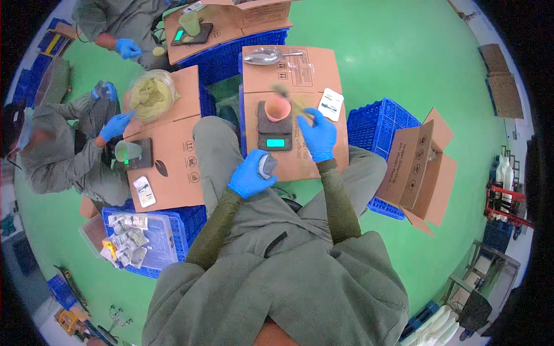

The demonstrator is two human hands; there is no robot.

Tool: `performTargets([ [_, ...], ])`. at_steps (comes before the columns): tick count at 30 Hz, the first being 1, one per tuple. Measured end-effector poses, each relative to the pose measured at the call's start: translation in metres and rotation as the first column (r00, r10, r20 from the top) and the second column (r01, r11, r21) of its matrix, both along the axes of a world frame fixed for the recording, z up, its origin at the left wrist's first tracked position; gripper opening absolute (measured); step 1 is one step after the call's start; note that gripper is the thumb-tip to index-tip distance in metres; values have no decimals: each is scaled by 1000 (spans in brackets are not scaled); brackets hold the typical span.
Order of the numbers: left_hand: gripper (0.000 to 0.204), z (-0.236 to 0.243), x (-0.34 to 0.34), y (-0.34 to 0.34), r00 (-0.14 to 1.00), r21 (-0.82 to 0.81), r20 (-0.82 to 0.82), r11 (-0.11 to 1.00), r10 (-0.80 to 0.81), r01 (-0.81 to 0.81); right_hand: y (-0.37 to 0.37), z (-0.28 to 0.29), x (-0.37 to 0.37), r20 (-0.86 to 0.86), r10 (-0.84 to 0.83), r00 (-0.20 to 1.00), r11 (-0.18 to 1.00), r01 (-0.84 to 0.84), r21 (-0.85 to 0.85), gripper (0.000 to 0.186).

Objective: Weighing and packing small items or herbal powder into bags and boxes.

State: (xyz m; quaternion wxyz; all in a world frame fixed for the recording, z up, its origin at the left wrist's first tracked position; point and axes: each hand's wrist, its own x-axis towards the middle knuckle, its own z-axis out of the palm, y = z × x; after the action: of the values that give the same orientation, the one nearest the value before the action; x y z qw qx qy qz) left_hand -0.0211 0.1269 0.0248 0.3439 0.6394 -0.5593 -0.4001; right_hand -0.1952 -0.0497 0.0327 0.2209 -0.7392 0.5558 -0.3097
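Head view, looking straight down at someone sitting with a cardboard box (294, 86) in front of them as a makeshift bench, propped on blue crates (378, 124).

Left hand (251, 175), blue glove, is down around 7 o'clock from the scale and it's curled around a small grey pouch (266, 166), so it's definitely grasping that. It hangs just off the near edge of the box, over the lap.

Right hand (318, 135), also blue-gloved, sits at about 3 o'clock from the scale, fingers pinched on a thin tool (300, 109) that runs up and left toward the cup. The tool is blurry, can't tell exactly what it is, maybe a brush or small scoop.

The black scale (274, 130) has a lit cyan display on the near side, and an orange cup (277, 107) stands on its plate. At 12 o'clock from the cup, at the far end of the box, lies a metal scoop (266, 55). A small white packet (330, 104) lies at roughly 2 o'clock from the right hand, close by.

Over at 9 o'clock another person in grey with blue gloves works at their own box, with a green cup (127, 151) on a scale and a bag of yellowish powder (152, 95) behind it. A clear tub of packets (138, 242) sits on the floor at 8 o'clock.
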Motion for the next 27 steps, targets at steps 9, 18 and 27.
performTargets([
  [9,58,-9,-5,-2,999,-15,11,999,-51,51,23,-96,-49,54,-245,968,896,205,395,37],
  [18,60,-8,-3,1,999,1,-2,999,-43,43,35,-132,-18,152,-269,951,845,157,511,37],
  [27,62,-7,-2,-1,999,20,4,999,-33,33,31,-141,-4,-87,-243,966,827,253,502,39],
])
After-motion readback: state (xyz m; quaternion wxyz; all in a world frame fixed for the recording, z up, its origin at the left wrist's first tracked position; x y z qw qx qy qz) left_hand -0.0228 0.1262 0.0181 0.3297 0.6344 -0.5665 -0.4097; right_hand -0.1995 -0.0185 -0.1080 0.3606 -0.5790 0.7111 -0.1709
